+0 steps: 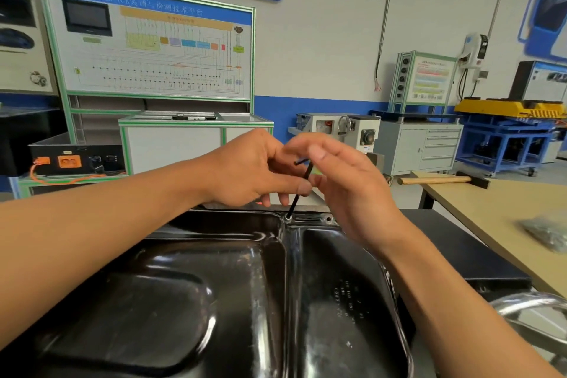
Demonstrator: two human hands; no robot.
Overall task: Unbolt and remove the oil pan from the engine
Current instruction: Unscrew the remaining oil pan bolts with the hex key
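A glossy black oil pan point(214, 291) fills the lower half of the view, its flange along the far edge. A thin black hex key point(299, 193) stands tilted with its tip in a bolt point(288, 218) on that far flange. My left hand point(251, 169) pinches the key's shaft between thumb and fingers. My right hand point(343, 187) holds the key's short bent upper end with its fingertips. A second bolt hole point(329, 219) shows on the flange to the right.
A wooden table point(491, 202) stands to the right with a hammer point(441, 180) and a bag of small parts point(549, 232). A chrome curved part point(527, 304) sits at lower right. Training boards, cabinets and a blue cart line the far wall.
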